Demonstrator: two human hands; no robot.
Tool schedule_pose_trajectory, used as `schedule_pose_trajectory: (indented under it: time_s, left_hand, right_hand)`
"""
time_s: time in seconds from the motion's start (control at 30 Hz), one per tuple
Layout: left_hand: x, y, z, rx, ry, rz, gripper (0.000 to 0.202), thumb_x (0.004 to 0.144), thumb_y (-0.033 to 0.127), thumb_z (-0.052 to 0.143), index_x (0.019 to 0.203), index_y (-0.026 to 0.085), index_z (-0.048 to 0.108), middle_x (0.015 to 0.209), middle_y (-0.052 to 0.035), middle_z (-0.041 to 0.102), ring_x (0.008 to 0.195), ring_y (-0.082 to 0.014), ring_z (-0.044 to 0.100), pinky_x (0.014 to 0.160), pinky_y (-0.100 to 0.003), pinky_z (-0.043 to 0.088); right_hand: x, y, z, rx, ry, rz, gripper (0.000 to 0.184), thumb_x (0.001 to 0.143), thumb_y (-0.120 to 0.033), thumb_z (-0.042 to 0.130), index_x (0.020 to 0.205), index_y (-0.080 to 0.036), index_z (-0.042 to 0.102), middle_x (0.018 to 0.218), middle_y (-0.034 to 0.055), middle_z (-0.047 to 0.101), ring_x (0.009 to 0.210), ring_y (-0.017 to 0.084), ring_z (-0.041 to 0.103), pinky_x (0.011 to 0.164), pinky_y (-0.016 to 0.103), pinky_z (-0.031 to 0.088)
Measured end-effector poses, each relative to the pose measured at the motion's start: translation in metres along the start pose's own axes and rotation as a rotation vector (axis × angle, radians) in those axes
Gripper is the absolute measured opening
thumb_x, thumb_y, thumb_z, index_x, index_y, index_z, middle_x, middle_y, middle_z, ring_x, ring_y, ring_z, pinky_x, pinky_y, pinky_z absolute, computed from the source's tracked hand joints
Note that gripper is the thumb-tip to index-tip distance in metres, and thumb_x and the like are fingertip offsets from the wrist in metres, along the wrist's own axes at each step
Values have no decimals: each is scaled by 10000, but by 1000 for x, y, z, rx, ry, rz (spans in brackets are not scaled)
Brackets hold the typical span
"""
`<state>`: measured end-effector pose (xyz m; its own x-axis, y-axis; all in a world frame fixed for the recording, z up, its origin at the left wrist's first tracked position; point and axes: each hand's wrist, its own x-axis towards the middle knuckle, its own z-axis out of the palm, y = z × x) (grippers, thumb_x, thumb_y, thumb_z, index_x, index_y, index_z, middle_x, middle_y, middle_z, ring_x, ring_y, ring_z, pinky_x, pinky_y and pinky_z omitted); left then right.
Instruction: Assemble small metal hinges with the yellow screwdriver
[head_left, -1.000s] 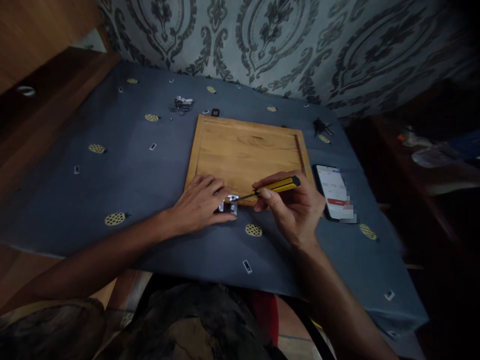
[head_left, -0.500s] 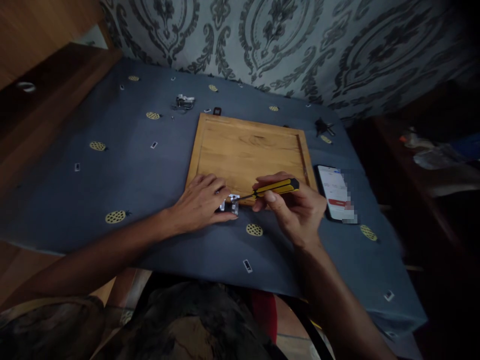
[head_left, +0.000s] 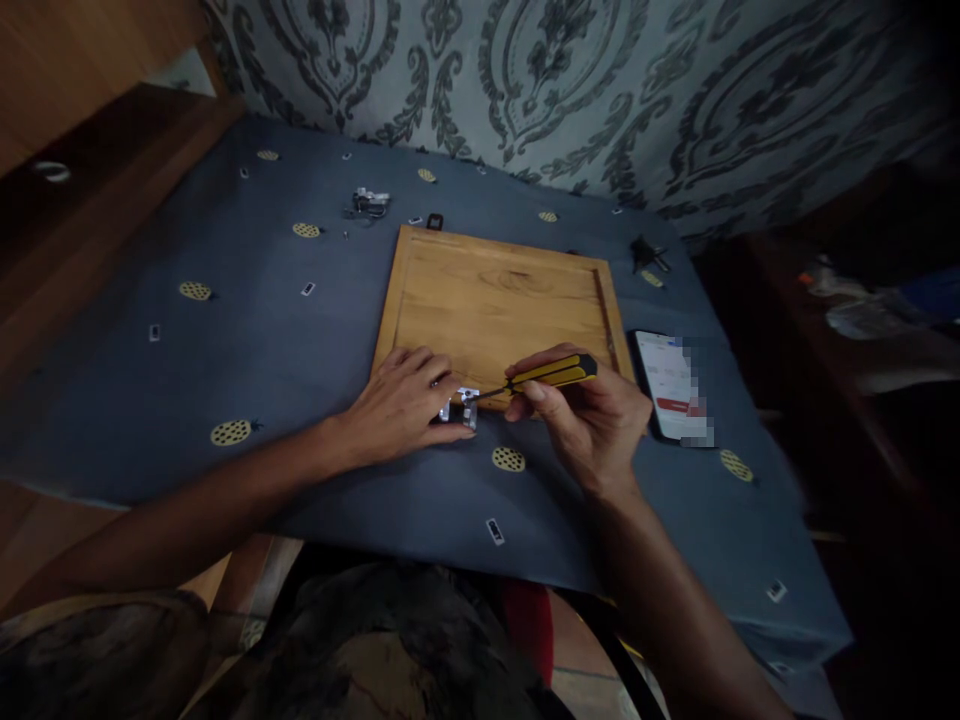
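Note:
A framed wooden panel (head_left: 495, 300), like a small cabinet door, lies flat on the table. My left hand (head_left: 401, 405) rests over its near left corner, thumb below and fingers above, gripping a shiny metal cabinet hinge (head_left: 469, 410) at the near edge. Part of the hinge is hidden under the fingers. In my right hand (head_left: 592, 420) is a screwdriver (head_left: 555, 374) with a yellow and black handle, held almost level. Its thin shaft points left, and the tip meets the hinge; the screw itself is too small to make out.
A dark blue pineapple-print cloth (head_left: 300, 350) covers the table. Another metal hinge (head_left: 369, 203) lies at the back left. Right of the panel are a phone (head_left: 667, 385) with a lit screen and a small black object (head_left: 646, 254). A patterned wall (head_left: 555, 90) stands behind.

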<state>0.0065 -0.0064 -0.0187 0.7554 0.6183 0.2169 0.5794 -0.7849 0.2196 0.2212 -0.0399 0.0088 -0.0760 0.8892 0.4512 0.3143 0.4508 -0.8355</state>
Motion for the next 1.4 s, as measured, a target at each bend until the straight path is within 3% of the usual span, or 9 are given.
schedule_pose_trajectory:
  time_s: [0.37,0.57,0.67,0.73,0.93,1.03,1.13,1.27,1.4]
  left_hand:
    - [1,0,-2,16,-20,-6,491,958,582,638,1157,136,682,1104,-110,664,1086,-289,581,947,-432,444]
    - [1,1,-3,29,-25,-13,526,964,617,603,1158,134,677,1112,-118,653,1092,-294,578,952,-432,440]
    - [1,1,-3,31,-46,-18,540,969,623,586,1144,121,677,1118,-127,649,1095,-299,574,950,-438,440]
    - [2,2,-4,20,-71,-19,531,975,616,580,1139,120,676,1114,-125,647,1090,-300,572,947,-439,435]
    - [2,1,-3,-6,-67,-18,499,967,594,613,1139,129,672,1153,-126,642,1123,-309,554,958,-445,413]
    - [1,-1,-2,11,-54,0,517,975,601,594,1140,118,678,1123,-128,648,1084,-301,562,935,-442,419]
    - [2,-1,-2,39,-55,2,539,980,613,576,1128,107,687,1090,-133,649,1071,-301,570,924,-438,423]
    - [2,0,-2,42,-56,1,524,970,611,594,1106,114,691,1076,-132,648,1066,-303,571,913,-427,414]
    - [1,0,0,23,-36,5,528,973,609,592,1129,113,684,1090,-133,648,1079,-306,562,931,-438,412]
  right_hand:
    - [2,-8,-3,-6,-80,57,229,968,-439,660,943,-217,714,884,18,716,530,113,653,519,280,529]
    - [2,-11,6,-149,53,42,247,1001,-449,594,953,-240,716,866,26,726,754,178,676,701,340,549]
    - [7,-17,11,-169,36,-19,240,1009,-436,581,981,-243,721,993,52,759,963,220,704,881,395,549]
    - [9,-22,16,-96,14,-7,199,1010,-408,589,993,-250,708,1028,54,766,1015,223,711,924,404,552]
    - [11,-33,35,248,116,66,121,989,-385,639,1012,-267,650,963,23,740,881,181,700,854,357,569]
    - [18,-35,45,319,189,15,280,999,-462,601,818,-250,617,731,-2,615,663,158,574,638,313,491]
    - [28,-37,53,380,241,6,496,1003,-528,562,611,-242,460,530,-45,366,467,127,359,466,289,328]
    - [36,-38,59,489,248,20,605,993,-550,565,522,-244,342,449,-73,216,362,95,202,381,275,208]
    - [37,-37,55,482,158,52,652,973,-604,568,493,-248,309,415,-84,179,337,84,149,356,266,196]
